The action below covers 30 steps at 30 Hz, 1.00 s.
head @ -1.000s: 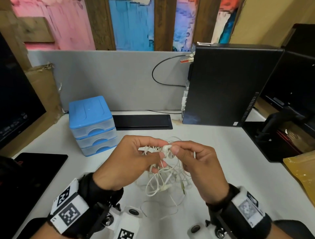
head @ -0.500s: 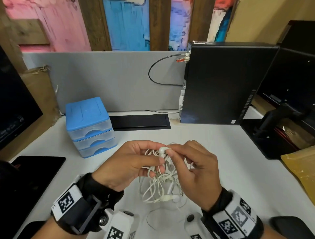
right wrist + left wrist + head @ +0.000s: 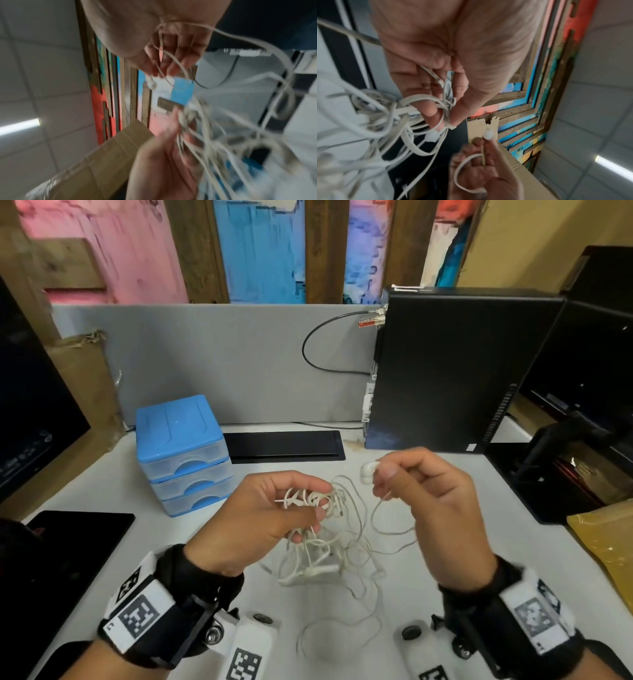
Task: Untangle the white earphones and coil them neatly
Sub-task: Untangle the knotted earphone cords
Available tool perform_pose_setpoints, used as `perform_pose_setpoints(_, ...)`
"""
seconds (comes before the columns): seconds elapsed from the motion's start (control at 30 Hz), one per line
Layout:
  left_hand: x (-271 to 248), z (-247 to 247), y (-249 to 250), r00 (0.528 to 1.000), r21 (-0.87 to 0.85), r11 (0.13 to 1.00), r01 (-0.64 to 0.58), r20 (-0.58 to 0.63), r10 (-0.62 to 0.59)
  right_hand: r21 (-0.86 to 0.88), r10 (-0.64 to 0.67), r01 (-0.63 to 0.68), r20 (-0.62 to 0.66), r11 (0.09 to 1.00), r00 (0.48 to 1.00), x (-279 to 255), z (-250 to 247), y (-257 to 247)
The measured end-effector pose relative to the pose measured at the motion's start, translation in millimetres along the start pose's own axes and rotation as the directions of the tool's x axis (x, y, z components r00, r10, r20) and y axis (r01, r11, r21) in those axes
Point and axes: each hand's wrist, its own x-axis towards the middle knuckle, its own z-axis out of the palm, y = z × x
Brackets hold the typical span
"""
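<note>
Both hands raised above the white desk (image 3: 260, 594), a little apart. Left hand (image 3: 263, 518) curled, thumb and fingertips pinching a knotted bunch of the white earphones (image 3: 329, 501); loose loops of cord hang from that bunch down onto the desk between the wrists. Right hand (image 3: 431, 508) also curled, thumb pressed to forefinger on the stem of one earbud (image 3: 368, 470), the bud poking out to the left of the fingertips; a single strand sags from this pinch back toward the tangle. Head view places the blue drawer unit (image 3: 181, 450) beyond the left hand and the black computer tower (image 3: 445, 371) beyond the right, both well apart from the cord. Left wrist view shows what the head view hides: cord looped round the left hand's (image 3: 447, 54) forefinger and trapped under the thumb tip, with the right hand (image 3: 481, 169) below holding the earbud (image 3: 488, 134) up. Right wrist view is blurred; it does show the earbud (image 3: 151, 83) at the right hand's (image 3: 164, 44) fingertips and cord crossing its palm side.
</note>
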Motion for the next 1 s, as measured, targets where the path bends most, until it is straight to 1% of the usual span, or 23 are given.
perform_pose_setpoints(0.07, 2, -6, 0, 0.997, 0.058, 0.997, -0.052, -0.05, 0.055, 0.09, 0.093, -0.093, 0.003, 0.992, 0.996, 6, -9, -11)
perform_pose_setpoints(0.1, 3, -9, 0, 0.995, 0.083, 0.994, -0.072, -0.068, 0.077, 0.089, 0.132, -0.131, -0.006, 0.987, 0.991, 9, -14, -16)
perform_pose_setpoints(0.17, 4, -14, 0, 0.988, 0.127, 0.986, -0.11, -0.096, 0.123, 0.034, 0.176, -0.175, -0.009, 0.984, 0.984, 14, -22, -23)
perform_pose_setpoints(0.23, 5, -19, -1, 0.978, 0.186, 0.972, -0.141, -0.124, 0.165, -0.06, 0.218, -0.214, 0.059, 0.975, 0.974, 20, -32, -30)
perform_pose_setpoints(0.27, 6, -21, -1, 0.974, 0.216, 0.964, -0.153, -0.134, 0.184, -0.142, 0.262, -0.244, 0.128, 0.959, 0.957, 23, -38, -32)
perform_pose_setpoints(0.3, 6, -22, 0, 0.969, 0.243, 0.956, -0.165, -0.139, 0.202, -0.256, 0.324, -0.268, 0.21, 0.929, 0.922, 25, -44, -35)
perform_pose_setpoints(0.33, 6, -22, 0, 0.966, 0.27, 0.947, -0.176, -0.139, 0.219, -0.393, 0.397, -0.272, 0.283, 0.878, 0.873, 26, -49, -35)
perform_pose_setpoints(0.37, 5, -22, 2, 0.962, 0.296, 0.936, -0.189, -0.134, 0.237, -0.527, 0.47, -0.257, 0.321, 0.81, 0.822, 26, -51, -34)
perform_pose_setpoints(0.4, 4, -21, 2, 0.96, 0.319, 0.926, -0.203, -0.123, 0.253, -0.635, 0.526, -0.234, 0.319, 0.736, 0.788, 24, -51, -31)
perform_pose_setpoints(0.43, 3, -19, 3, 0.958, 0.342, 0.914, -0.217, -0.106, 0.267, -0.707, 0.554, -0.211, 0.296, 0.674, 0.778, 22, -49, -27)
perform_pose_setpoints(0.47, 1, -17, 4, 0.956, 0.368, 0.901, -0.232, -0.085, 0.281, -0.752, 0.558, -0.189, 0.273, 0.632, 0.784, 20, -45, -21)
perform_pose_setpoints(0.53, -1, -13, 5, 0.952, 0.411, 0.875, -0.257, -0.048, 0.302, -0.794, 0.553, -0.149, 0.262, 0.589, 0.791, 18, -36, -8)
perform_pose_setpoints(0.6, -2, -11, 4, 0.947, 0.43, 0.86, -0.274, -0.037, 0.32, -0.819, 0.572, -0.149, 0.245, 0.554, 0.783, 18, -31, 1)
perform_pose_setpoints(0.63, -3, -11, 5, 0.942, 0.442, 0.852, -0.28, -0.042, 0.332, -0.847, 0.581, -0.139, 0.224, 0.514, 0.782, 19, -31, 3)
perform_pose_setpoints(0.67, -3, -12, 5, 0.936, 0.457, 0.842, -0.288, -0.052, 0.348, -0.884, 0.588, -0.119, 0.196, 0.453, 0.785, 19, -32, 4)
perform_pose_setpoints(0.73, -3, -15, 7, 0.918, 0.5, 0.81, -0.305, -0.072, 0.39, -0.953, 0.587, -0.074, 0.118, 0.293, 0.801, 21, -38, 7)
perform_pose_setpoints(0.8, -5, -18, 9, 0.898, 0.549, 0.772, -0.321, -0.085, 0.433, -0.989, 0.556, -0.055, 0.029, 0.134, 0.831, 23, -47, 13)
perform_pose_setpoints(0.83, -6, -20, 11, 0.888, 0.567, 0.755, -0.329, -0.085, 0.451, -0.996, 0.539, -0.052, -0.005, 0.073, 0.842, 24, -51, 17)
perform_pose_setpoints(0.87, -7, -21, 13, 0.88, 0.584, 0.738, -0.337, -0.082, 0.467, -0.998, 0.541, -0.051, -0.028, 0.029, 0.841, 25, -57, 22)
perform_pose_setpoints(0.9, -8, -21, 14, 0.874, 0.599, 0.723, -0.344, -0.078, 0.48, -0.999, 0.566, -0.051, -0.039, 0.006, 0.823, 26, -61, 27)
perform_pose_setpoints(0.97, -10, -19, 17, 0.861, 0.607, 0.703, -0.369, -0.061, 0.504, -0.999, 0.657, -0.047, -0.036, -0.001, 0.753, 25, -68, 38)
perform_pose_setpoints(1.0, -11, -17, 18, 0.853, 0.604, 0.694, -0.392, -0.045, 0.52, -1.0, 0.686, -0.03, -0.025, -0.005, 0.727, 24, -69, 43)
